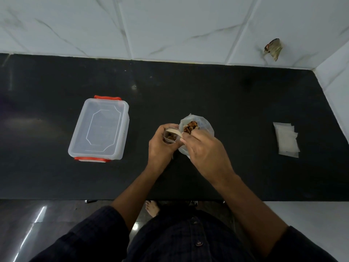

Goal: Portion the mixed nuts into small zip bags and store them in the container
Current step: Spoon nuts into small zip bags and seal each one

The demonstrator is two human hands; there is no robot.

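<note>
My left hand grips a small clear zip bag with its mouth open and some nuts inside. My right hand pinches a pale wooden spoon whose bowl lies over the small bag's mouth. Just behind the hands stands a larger clear plastic bag of mixed nuts, open at the top. A clear plastic container with orange clips sits to the left, its lid on. A stack of small empty zip bags lies at the right of the counter.
Everything rests on a black stone counter against a white marble-tiled wall. A side wall closes off the right end. The counter's front edge runs just below my forearms, with the floor and a bare foot visible beneath.
</note>
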